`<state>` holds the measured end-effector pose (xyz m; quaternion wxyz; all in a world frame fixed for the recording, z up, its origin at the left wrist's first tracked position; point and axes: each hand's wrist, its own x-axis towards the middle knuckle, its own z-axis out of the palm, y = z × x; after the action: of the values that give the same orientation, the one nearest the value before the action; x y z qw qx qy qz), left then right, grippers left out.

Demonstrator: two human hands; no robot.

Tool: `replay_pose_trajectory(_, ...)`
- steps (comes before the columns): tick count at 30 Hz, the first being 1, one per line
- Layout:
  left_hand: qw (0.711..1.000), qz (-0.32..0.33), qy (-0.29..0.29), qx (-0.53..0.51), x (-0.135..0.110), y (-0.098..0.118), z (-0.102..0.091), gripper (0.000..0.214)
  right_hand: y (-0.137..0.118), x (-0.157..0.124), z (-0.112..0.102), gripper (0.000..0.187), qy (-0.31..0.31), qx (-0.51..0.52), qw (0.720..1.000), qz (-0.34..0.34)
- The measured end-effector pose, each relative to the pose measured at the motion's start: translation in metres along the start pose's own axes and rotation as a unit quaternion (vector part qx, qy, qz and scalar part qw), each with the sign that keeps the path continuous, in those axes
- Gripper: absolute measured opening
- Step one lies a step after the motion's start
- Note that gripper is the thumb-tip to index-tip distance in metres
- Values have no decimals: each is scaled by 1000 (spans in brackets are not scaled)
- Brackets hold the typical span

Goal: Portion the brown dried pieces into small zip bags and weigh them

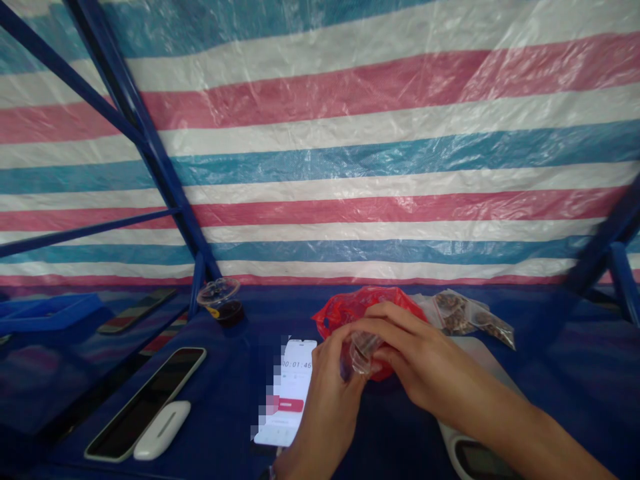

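Note:
A small clear plastic bag (364, 348) is gripped between my two hands, its crumpled film showing in the gap. My left hand (334, 383) has its fingers closed on the near left side of it. From the right, my right hand (407, 347) curls its fingers over the same bag, touching or nearly touching the left. What the bag contains is hidden. Right behind the hands lies a red plastic bag (350, 307), partly covered by them. A grey-white digital scale (477, 350) sits under my right forearm, its display partly in view.
Small clear bags of brown bits (455, 312) lie behind the scale. A lit phone (287, 393) with a timer is left of my hands. Farther left are a dark phone (150, 400), a white case (163, 430) and a cup of dark liquid (230, 311). Blue frame bars (165, 180) flank the table.

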<state>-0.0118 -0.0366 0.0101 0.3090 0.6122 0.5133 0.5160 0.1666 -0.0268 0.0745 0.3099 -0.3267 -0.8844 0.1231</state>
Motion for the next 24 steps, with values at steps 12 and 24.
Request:
replay_pose_trajectory(12,999,0,-43,-33,0,4,-1,28,-7,-2,-5,61,14,-70,997,-18)
replay_pose_trajectory(24,997,-60,18,-53,-3,-3,-4,36,26,7,-3,52,16,-78,990,120)
